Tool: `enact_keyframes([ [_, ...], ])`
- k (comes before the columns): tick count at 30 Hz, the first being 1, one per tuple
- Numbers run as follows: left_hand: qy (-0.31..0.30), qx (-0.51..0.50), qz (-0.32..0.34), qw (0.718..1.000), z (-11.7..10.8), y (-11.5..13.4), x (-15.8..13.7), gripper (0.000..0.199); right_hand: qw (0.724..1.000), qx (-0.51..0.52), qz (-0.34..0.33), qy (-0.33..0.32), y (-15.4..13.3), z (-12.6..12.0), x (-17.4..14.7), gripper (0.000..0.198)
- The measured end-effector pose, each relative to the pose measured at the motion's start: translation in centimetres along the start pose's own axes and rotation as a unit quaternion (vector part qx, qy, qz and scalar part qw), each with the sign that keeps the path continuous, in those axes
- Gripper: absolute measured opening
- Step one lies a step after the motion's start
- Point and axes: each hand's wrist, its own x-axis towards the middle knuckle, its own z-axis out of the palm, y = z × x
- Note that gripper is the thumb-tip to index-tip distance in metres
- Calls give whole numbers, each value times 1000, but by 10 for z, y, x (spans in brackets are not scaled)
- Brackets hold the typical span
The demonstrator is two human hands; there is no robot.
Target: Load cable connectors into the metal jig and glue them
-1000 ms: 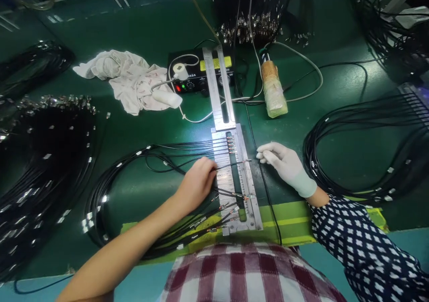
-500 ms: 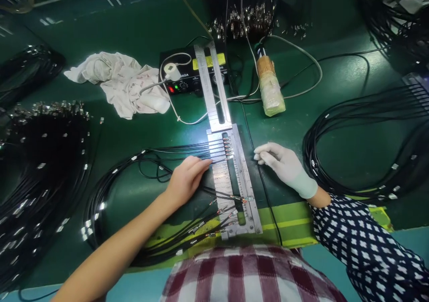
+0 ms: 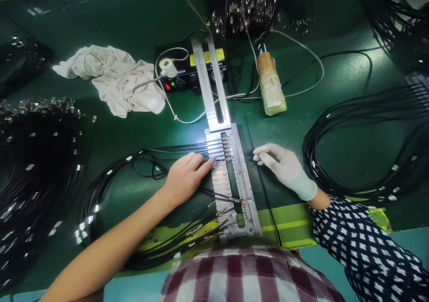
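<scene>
My bare left hand (image 3: 186, 177) lies over black cables (image 3: 174, 150) at the left edge of a slotted metal fixture (image 3: 219, 177). Its fingers are closed on a cable at the lowest filled slot; the grip itself is partly hidden. Several cable ends with small metal terminals (image 3: 228, 148) lie side by side across the fixture's upper part. More loose cable ends (image 3: 231, 212) rest over its lower part. My right hand (image 3: 283, 165), in a white glove, rests right of the fixture beside a black cord (image 3: 259, 172). Its fingers are drawn together, with nothing visible in them.
Behind the fixture stands a black control box (image 3: 181, 81) with a slotted metal bar (image 3: 201, 69) leaning on it. A wrapped handle tool (image 3: 272, 92) and a white cloth (image 3: 114, 78) lie nearby. Cable bundles lie left (image 3: 36, 159) and right (image 3: 315, 159).
My left hand has shifted slightly, its fingertips now a little higher and further over the fixture's edge. My right hand stays nearly where it was. The view has tilted slightly.
</scene>
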Motion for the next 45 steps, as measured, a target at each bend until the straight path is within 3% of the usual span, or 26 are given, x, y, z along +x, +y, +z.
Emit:
enact_keyframes([
  [8,13,-56,-5,998,4,2,0,28,1000,-7,0,-3,0,0,0,18],
  [15,-23,-132,-55,989,8,2,-5,26,1000,-10,-8,-5,0,0,1,18],
  [19,4,-31,-78,996,7,15,-16,33,1000,-19,-17,-8,1,-1,2,17],
  [22,-34,5,-86,996,10,22,-25,41,999,-34,-26,-11,1,-1,4,18],
  [28,-63,-151,-103,981,5,17,-22,40,999,-31,-36,1,1,0,3,19],
  [36,-201,-368,-129,899,-31,33,-19,15,997,-52,-54,-1,-1,2,-8,20],
  [38,-179,-414,-146,881,-29,33,-19,12,998,-49,-48,3,-1,3,-6,20],
  [40,-120,-434,-170,877,-23,30,-17,11,998,-47,-45,5,-1,4,-4,20],
  [43,-29,-390,-198,899,-12,25,-12,12,997,-54,-47,3,-1,3,-2,20],
  [45,-6,-348,-189,918,-6,20,-9,16,997,-62,-46,0,-2,3,-3,20],
])
